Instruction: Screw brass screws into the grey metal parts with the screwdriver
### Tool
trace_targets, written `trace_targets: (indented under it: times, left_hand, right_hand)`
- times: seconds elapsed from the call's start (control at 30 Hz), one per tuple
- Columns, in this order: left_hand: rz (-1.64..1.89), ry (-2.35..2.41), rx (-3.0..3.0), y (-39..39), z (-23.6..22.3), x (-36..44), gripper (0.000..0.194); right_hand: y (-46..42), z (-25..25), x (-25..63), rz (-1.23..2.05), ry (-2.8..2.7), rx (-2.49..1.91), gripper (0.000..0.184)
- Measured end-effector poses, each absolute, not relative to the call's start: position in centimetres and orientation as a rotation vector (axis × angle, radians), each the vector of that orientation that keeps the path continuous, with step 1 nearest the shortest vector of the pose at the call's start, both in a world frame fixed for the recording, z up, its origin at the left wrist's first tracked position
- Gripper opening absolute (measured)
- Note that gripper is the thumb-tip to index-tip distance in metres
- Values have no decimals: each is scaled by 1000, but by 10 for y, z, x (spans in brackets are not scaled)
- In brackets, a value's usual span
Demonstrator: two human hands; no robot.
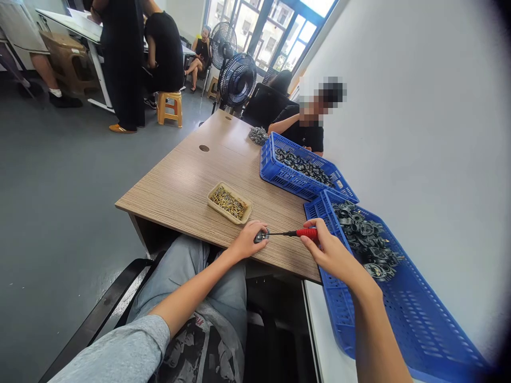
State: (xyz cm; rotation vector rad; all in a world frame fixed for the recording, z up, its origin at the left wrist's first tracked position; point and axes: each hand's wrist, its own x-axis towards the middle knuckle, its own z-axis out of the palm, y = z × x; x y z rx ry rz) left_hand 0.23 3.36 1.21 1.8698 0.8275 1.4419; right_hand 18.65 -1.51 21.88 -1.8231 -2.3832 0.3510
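Observation:
My left hand point(248, 240) is closed around a small grey part point(261, 236) near the table's front edge, its fingers hiding much of the piece. In my right hand point(329, 247) is a screwdriver point(306, 233) with a red handle and a dark shaft. The shaft lies nearly level and points left, with its tip at the grey part; whether a screw sits under the tip is too small to tell. Just beyond my left hand stands a cream tray point(250, 211) filled with brass-coloured and silvery screws point(229, 202).
A blue crate point(339, 324) beside my right arm holds many dark grey parts point(369, 239). Behind it, another blue crate point(279, 177) contains similar pieces. A pile of small metal parts point(258, 135) lies farther back, near a seated person point(305, 130). Fans point(238, 80) stand beyond the table point(171, 183).

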Motion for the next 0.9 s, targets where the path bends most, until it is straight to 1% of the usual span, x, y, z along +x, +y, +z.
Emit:
trace_targets:
  times: [0.07,0.23,0.3,0.4,0.47,0.63,0.7,0.83,0.9]
  left_hand:
    - [1430,830,1868,34,12,2,24]
    - [1425,836,1870,34,12,3,24]
    - [1422,837,1872,34,12,3,24]
    - [1418,839,1877,33,12,2,24]
    - [1428,833,1877,33,13,2,24]
    - [1428,835,1870,33,13,2,24]
    - [1430,837,1863,33,13,2,24]
    - [1446,824,1861,33,12,2,25]
    - [1442,827,1863,33,12,3,25]
  right_hand:
    - [-13,218,187,358,-2381,-1809,21]
    - [-11,217,184,108,-2318,-2076,28]
    - [-12,218,183,146,-2336,-2060,26]
    - [-11,219,183,288,-2373,-1878,20]
    - [-10,218,184,312,-2373,-1806,18]
    - [-9,216,185,133,-2329,-2015,24]
    - [-10,217,185,180,-2337,-1970,24]
    - [-8,216,188,373,-2367,-1742,23]
    - [-7,214,190,337,-2346,-1778,22]
